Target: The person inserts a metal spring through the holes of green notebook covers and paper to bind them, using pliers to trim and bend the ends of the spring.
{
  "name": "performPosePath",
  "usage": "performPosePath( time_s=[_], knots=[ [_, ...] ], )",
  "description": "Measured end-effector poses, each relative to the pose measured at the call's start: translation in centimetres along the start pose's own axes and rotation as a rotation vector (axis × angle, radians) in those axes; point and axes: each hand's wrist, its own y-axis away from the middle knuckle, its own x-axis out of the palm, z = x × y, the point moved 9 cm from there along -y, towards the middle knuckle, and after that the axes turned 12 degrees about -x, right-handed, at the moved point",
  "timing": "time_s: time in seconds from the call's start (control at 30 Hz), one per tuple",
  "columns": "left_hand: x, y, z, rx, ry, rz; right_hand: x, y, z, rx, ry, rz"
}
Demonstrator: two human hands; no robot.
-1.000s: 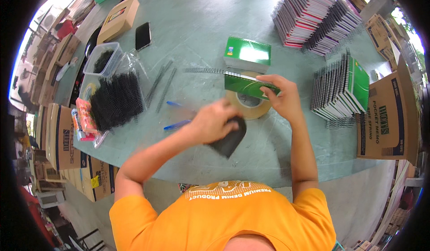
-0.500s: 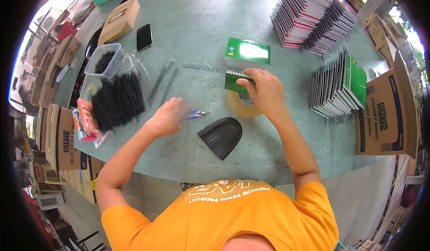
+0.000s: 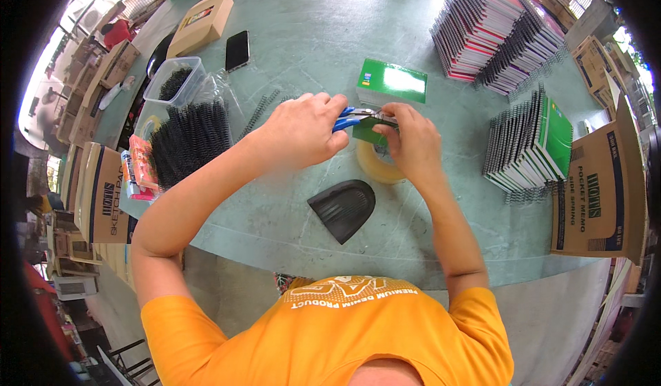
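Observation:
My left hand grips blue-handled pliers. Their jaws lie at the bound top edge of a small green notebook, which my right hand pinches between thumb and fingers. A roll of clear tape lies just under and in front of the notebook. Nearer to me rests a dark, round-ended plastic piece with ridges. Loose black spiral coils lie left of the pliers, partly hidden by my left hand. Behind the notebook sits a stack of green-covered pads.
At the left are a heap of black coils, a clear tub, a phone and a cardboard box. Spiral-bound green notebooks stand at the right by an open carton, with taller notebook stacks farther back.
My left hand has picked up the pliers from the table and brought them up and right to the notebook's edge. My right hand still holds the notebook. The view has shifted slightly.

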Motion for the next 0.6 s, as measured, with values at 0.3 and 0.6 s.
performPosePath(
  time_s=[0.3, 0.6],
  knots=[
    [0.8, -0.8, -0.1, -0.023, -0.005, 0.1, -0.2, 0.2, -0.8, -0.01, -0.014, -0.083],
    [0.4, -1.1, -0.5, -0.046, -0.071, 0.078, 0.3, 0.2, -0.8, 0.026, 0.06, 0.019]
  ],
)
